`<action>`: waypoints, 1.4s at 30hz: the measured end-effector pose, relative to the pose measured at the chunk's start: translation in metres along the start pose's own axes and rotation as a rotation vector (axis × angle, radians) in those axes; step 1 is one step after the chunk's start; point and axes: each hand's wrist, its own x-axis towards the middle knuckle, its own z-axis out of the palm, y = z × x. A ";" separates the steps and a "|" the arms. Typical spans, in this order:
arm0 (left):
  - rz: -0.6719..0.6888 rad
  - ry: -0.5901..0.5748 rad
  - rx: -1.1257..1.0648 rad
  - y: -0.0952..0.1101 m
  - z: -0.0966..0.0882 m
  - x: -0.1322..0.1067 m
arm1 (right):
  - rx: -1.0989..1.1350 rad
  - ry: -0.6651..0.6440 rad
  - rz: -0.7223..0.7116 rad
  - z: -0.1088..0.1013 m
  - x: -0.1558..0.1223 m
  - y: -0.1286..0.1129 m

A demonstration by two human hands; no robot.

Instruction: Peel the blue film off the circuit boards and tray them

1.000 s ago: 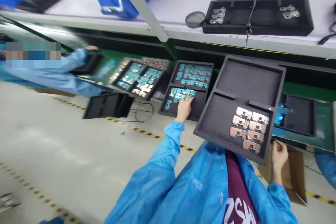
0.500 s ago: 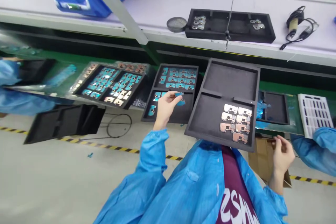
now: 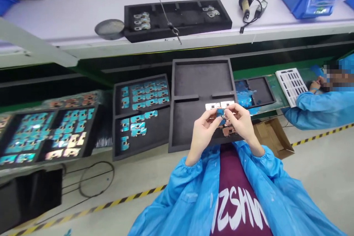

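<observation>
My left hand (image 3: 204, 129) and my right hand (image 3: 241, 122) are together over the near compartment of a black foam tray (image 3: 184, 127). Between their pinched fingertips is a small circuit board with blue film (image 3: 220, 113); the fingers hide part of it. Beneath and around the hands lie bare silver and copper circuit boards (image 3: 228, 131), partly covered. To the left, a second black tray (image 3: 155, 132) holds several blue-filmed boards (image 3: 146, 96).
At far left is a tray with more filmed boards (image 3: 30, 129). To the right, a small tray (image 3: 260, 94) holds blue film scraps, beside a white slotted rack (image 3: 291, 84) and a co-worker's sleeve (image 3: 326, 105). The shelf bears a long black tray (image 3: 179, 22) and a corded tool (image 3: 245, 5).
My left hand has moved right from the second tray with a blue-filmed board. My right hand has come up from beside the tray and met it. The view has shifted right.
</observation>
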 end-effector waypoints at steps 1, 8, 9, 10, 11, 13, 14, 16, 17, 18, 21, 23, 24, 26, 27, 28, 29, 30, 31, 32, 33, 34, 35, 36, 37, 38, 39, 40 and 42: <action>0.001 0.019 -0.004 -0.002 0.000 0.000 | -0.001 0.023 -0.004 -0.001 -0.001 0.001; 0.022 0.072 0.091 -0.007 0.000 0.002 | -0.128 0.048 -0.141 0.001 -0.007 0.003; 0.035 0.079 0.114 -0.007 0.000 0.002 | -0.136 0.058 -0.157 0.002 -0.007 0.004; 0.047 0.085 0.134 -0.006 0.000 0.002 | -0.144 0.067 -0.175 0.002 -0.007 0.005; 0.056 0.091 0.148 -0.005 0.000 0.002 | -0.152 0.073 -0.191 0.003 -0.008 0.006; 0.060 0.097 0.157 -0.006 0.001 0.002 | -0.168 0.077 -0.214 0.004 -0.008 0.008; 0.056 0.100 0.157 -0.007 0.001 0.002 | -0.181 0.079 -0.230 0.005 -0.008 0.008; 0.044 0.115 0.155 -0.009 0.003 0.003 | -0.225 0.091 -0.282 0.006 -0.009 0.008; 0.038 0.120 0.151 -0.011 0.003 0.003 | -0.255 0.103 -0.319 0.006 -0.009 0.008; 0.030 0.119 0.141 -0.012 0.003 0.003 | -0.289 0.116 -0.358 0.006 -0.010 0.007; -0.003 0.075 0.090 -0.014 0.002 0.001 | -0.371 0.158 -0.446 0.006 -0.012 0.006; -0.029 0.027 0.052 -0.015 -0.001 -0.002 | -0.400 0.177 -0.482 0.004 -0.012 0.005; -0.041 0.005 0.026 -0.016 -0.002 -0.003 | -0.411 0.183 -0.498 0.003 -0.012 0.005; -0.070 -0.034 -0.054 -0.019 -0.005 -0.004 | -0.447 0.192 -0.531 0.000 -0.013 0.004; -0.091 -0.048 -0.107 -0.021 -0.005 -0.005 | -0.483 0.199 -0.551 -0.001 -0.013 0.004; -0.120 -0.059 -0.166 -0.023 -0.006 -0.005 | -0.531 0.207 -0.576 -0.002 -0.013 0.005; -0.156 -0.068 -0.228 -0.025 -0.006 -0.005 | -0.588 0.214 -0.611 -0.003 -0.014 0.005; -0.198 -0.073 -0.293 -0.026 -0.006 -0.004 | -0.650 0.214 -0.656 -0.004 -0.015 0.006; -0.240 -0.077 -0.357 -0.027 -0.006 -0.004 | -0.708 0.203 -0.709 -0.005 -0.016 0.006; -0.278 -0.079 -0.419 -0.027 -0.006 -0.003 | -0.754 0.184 -0.764 -0.006 -0.017 0.006; -0.311 -0.084 -0.475 -0.028 -0.007 -0.001 | -0.784 0.160 -0.813 -0.007 -0.018 0.006; -0.338 -0.089 -0.522 -0.028 -0.007 0.001 | -0.797 0.135 -0.850 -0.008 -0.020 0.005; -0.357 -0.093 -0.558 -0.028 -0.008 0.003 | -0.796 0.115 -0.875 -0.009 -0.022 0.003; -0.370 -0.094 -0.585 -0.028 -0.009 0.005 | -0.786 0.098 -0.885 -0.009 -0.025 0.001; -0.376 -0.092 -0.604 -0.028 -0.010 0.007 | -0.770 0.079 -0.885 -0.010 -0.027 -0.001; -0.376 -0.085 -0.616 -0.028 -0.011 0.010 | -0.750 0.056 -0.881 -0.012 -0.030 -0.003; -0.371 -0.072 -0.621 -0.028 -0.012 0.012 | -0.728 0.027 -0.877 -0.013 -0.034 -0.005; -0.360 -0.055 -0.617 -0.028 -0.013 0.013 | -0.701 0.001 -0.871 -0.014 -0.037 -0.006; -0.315 0.005 -0.589 -0.027 -0.015 0.015 | -0.631 -0.017 -0.842 -0.018 -0.042 -0.005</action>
